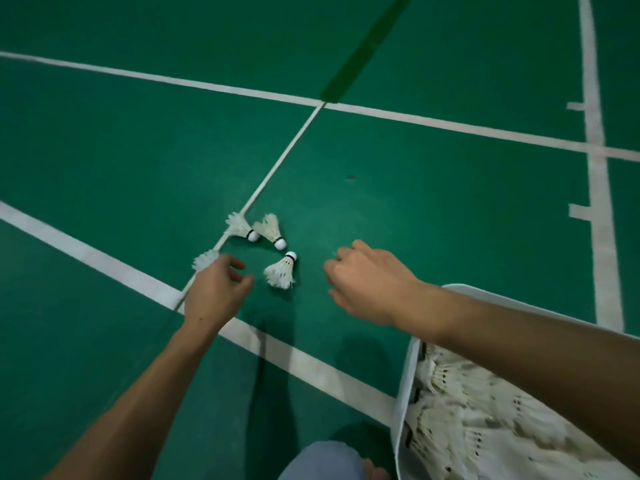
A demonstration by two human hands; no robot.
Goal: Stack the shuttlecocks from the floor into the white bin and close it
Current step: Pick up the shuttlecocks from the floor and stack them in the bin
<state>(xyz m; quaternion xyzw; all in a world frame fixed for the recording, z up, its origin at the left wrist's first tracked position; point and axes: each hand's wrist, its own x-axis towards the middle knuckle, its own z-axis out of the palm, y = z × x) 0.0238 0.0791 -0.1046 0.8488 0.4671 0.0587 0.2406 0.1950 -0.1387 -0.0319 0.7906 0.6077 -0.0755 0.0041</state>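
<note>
Three white feather shuttlecocks lie on the green court floor: one (pixel 242 227) on a thin white line, one (pixel 271 230) beside it, one (pixel 281 271) nearer me. A fourth shuttlecock (pixel 205 259) shows only its feathers from behind my left hand (pixel 216 291). That hand's fingers are curled, thumb apart; whether it holds the fourth shuttlecock is unclear. My right hand (pixel 367 282) hovers right of the nearest shuttlecock, fingers curled under, nothing visible in it. The white bin (pixel 403 393) at lower right is full of shuttlecocks (pixel 460 414), lid not in view. My right forearm crosses over it.
White court lines (pixel 104 258) cross the green floor (pixel 433 202), and a darker green strip (pixel 360 53) runs off at the top. My knee in grey cloth (pixel 322 459) shows at the bottom edge, left of the bin.
</note>
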